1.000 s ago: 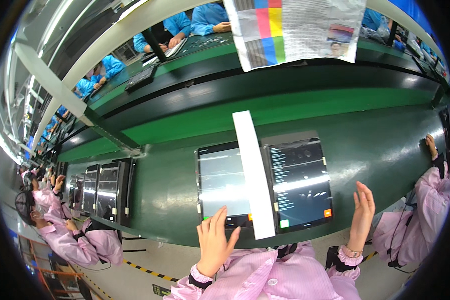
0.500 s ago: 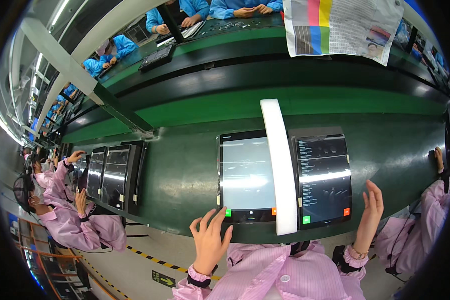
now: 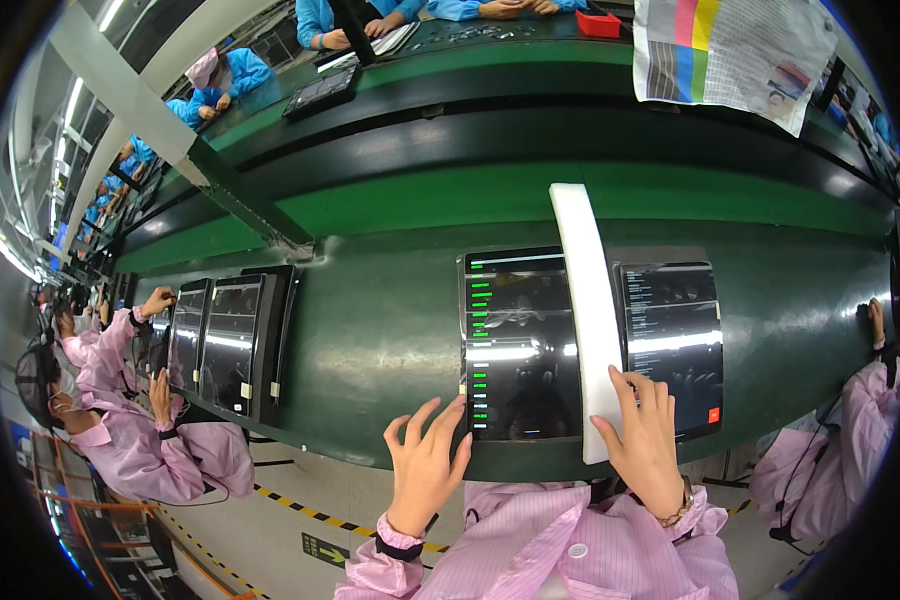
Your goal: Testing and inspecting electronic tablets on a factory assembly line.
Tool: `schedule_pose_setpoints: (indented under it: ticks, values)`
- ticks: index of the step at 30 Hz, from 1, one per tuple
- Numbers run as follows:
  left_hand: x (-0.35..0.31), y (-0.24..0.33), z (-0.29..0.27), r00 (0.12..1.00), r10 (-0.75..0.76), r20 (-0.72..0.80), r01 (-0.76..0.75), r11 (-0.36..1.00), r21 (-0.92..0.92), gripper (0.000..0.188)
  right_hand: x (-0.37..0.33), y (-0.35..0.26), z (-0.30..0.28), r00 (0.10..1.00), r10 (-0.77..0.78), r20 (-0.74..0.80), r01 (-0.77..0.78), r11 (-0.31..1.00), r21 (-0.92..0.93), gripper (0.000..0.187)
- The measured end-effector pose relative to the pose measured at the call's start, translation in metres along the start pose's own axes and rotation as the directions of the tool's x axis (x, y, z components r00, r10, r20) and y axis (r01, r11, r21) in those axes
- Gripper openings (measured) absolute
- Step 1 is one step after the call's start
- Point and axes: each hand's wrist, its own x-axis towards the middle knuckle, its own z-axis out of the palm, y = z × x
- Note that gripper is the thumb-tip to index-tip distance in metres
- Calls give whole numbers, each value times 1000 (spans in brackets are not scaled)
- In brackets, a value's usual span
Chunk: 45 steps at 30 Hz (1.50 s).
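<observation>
Two tablets, left tablet (image 3: pixel 520 345) and right tablet (image 3: pixel 672 342), lie flat on the green table (image 3: pixel 370 330), parted by a white foam strip (image 3: pixel 587 320). Judged rigid, glass-fronted, fragile; grip by edges. Left hand (image 3: pixel 425 465) and right hand (image 3: pixel 648 440) open, fingers spread at near edges.

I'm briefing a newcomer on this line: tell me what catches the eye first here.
Two dark tablets lie side by side on the green belt, the left tablet showing green bars, the right tablet a red corner mark, with a white foam strip between them. The left hand touches the left tablet's near corner; the right hand rests across strip and right tablet.
</observation>
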Motion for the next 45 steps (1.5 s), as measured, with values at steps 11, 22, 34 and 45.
schedule_pose_setpoints:
  ticks: [11, 22, 34, 45]
  values:
    - [10, -7, 9, 993, 108, 58, -106, 994, -29, 38, 1, -3, 10, 1000, 31, 2, -31, 994, -102, 62]
    - [4, -4, 4, 999, 20, 50, -17, 998, -62, 35, 1, -6, 19, 999, 38, -39, -43, 989, -144, 68]
    - [-12, 45, 25, 939, -132, 317, 343, 290, -893, 67, -11, -30, 23, 976, -185, -118, 217, 899, 381, 82]
    - [3, 44, 9, 857, -472, 208, 348, 230, -909, 40, -62, 18, -4, 903, -394, 169, 348, 904, 249, 47]
